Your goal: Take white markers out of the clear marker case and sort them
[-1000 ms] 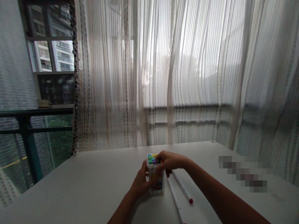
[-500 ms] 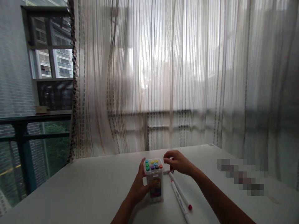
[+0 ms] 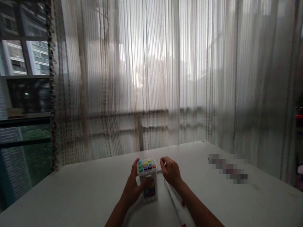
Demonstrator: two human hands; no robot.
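My left hand [image 3: 134, 186] is wrapped around a clear plastic marker case [image 3: 155, 186], which stands upright on the white table. Several markers with coloured caps [image 3: 146, 164], green, yellow, purple, blue and orange, show at its top. Just right of the case, my right hand [image 3: 170, 171] has its fingers curled; what they hold, if anything, is hidden. A short white piece of a marker [image 3: 159, 171] shows between that hand and the case. Below the right hand lies a white marker [image 3: 174, 200] with a pinkish end. A second, red-ended one is partly covered by my right forearm.
The white table [image 3: 94, 189] reaches back to a striped sheer curtain [image 3: 151, 78]. A pixelated patch [image 3: 228, 168] covers something on the table's right side. At the left are a dark railing [image 3: 26, 122] and a window.
The view has turned slightly to the right. My right hand has curled its fingers and come lower beside the case, now covering part of the loose markers. My left hand keeps its hold.
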